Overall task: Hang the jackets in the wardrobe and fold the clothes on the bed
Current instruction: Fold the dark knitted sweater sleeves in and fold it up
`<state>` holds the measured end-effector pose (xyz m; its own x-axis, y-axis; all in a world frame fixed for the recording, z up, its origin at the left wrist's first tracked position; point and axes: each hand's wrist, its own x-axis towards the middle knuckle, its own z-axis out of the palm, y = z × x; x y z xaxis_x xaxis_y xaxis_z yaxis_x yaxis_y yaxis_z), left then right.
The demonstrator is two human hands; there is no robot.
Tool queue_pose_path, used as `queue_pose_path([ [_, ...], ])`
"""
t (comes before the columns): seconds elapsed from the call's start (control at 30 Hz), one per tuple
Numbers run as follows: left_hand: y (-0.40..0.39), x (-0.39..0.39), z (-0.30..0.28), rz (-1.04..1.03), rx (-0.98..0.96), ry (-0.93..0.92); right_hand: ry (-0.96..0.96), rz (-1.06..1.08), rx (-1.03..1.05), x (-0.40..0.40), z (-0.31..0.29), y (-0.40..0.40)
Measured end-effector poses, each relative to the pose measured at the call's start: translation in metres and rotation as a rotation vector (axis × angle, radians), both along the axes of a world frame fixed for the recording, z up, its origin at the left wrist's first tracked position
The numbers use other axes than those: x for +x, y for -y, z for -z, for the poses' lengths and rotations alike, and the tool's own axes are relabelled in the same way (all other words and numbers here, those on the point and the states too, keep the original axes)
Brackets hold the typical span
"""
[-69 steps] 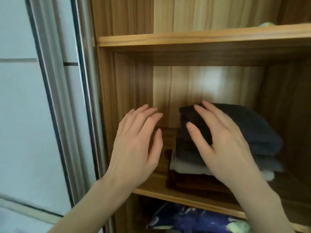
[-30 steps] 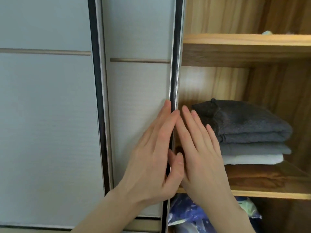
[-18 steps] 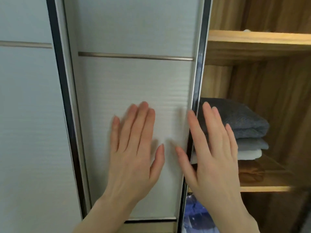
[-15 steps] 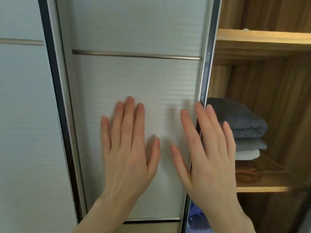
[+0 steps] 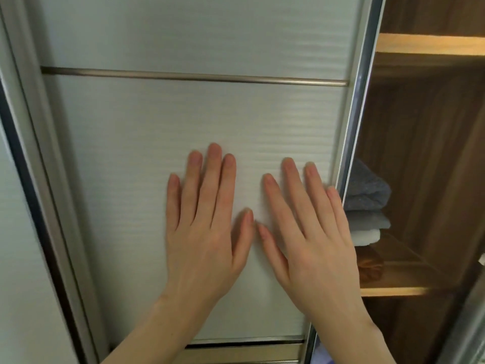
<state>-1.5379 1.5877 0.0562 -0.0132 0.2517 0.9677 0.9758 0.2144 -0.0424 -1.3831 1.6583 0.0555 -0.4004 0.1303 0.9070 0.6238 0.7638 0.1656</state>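
Head view: left hand [image 5: 202, 232] and right hand [image 5: 312, 240], fingers straight and flat, holding nothing, pressed on the sliding door [image 5: 183, 122]. Folded clothes [image 5: 367, 206] stacked on the wardrobe shelf [image 5: 393, 290], partly behind the door edge. Folding appears done; no jackets or bed visible.

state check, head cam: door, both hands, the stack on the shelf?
sliding door: partly shut, gap open at right
left hand: flat on the door panel, fingers straight
right hand: flat on the door panel beside the frame edge
folded clothes: stacked on the wooden shelf, partly hidden by door
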Motion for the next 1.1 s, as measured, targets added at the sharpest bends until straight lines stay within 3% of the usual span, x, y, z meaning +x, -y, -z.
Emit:
queue_pose_path([
  [0.3, -0.004, 0.006, 0.020, 0.010, 0.016, -0.076, -0.041, 0.029, 0.043, 0.052, 0.002, -0.038],
  [0.5, -0.031, 0.027, 0.033, -0.033, 0.040, -0.117, -0.257, -0.068, 0.007, 0.055, 0.008, -0.039],
  [0.73, -0.048, 0.064, 0.030, 0.021, 0.003, -0.103, -0.301, 0.038, 0.040, 0.055, 0.024, -0.075],
  [1.1, -0.062, 0.101, 0.033, -0.035, 0.035, -0.057, -0.341, -0.009, 0.069, 0.099, 0.025, -0.106],
])
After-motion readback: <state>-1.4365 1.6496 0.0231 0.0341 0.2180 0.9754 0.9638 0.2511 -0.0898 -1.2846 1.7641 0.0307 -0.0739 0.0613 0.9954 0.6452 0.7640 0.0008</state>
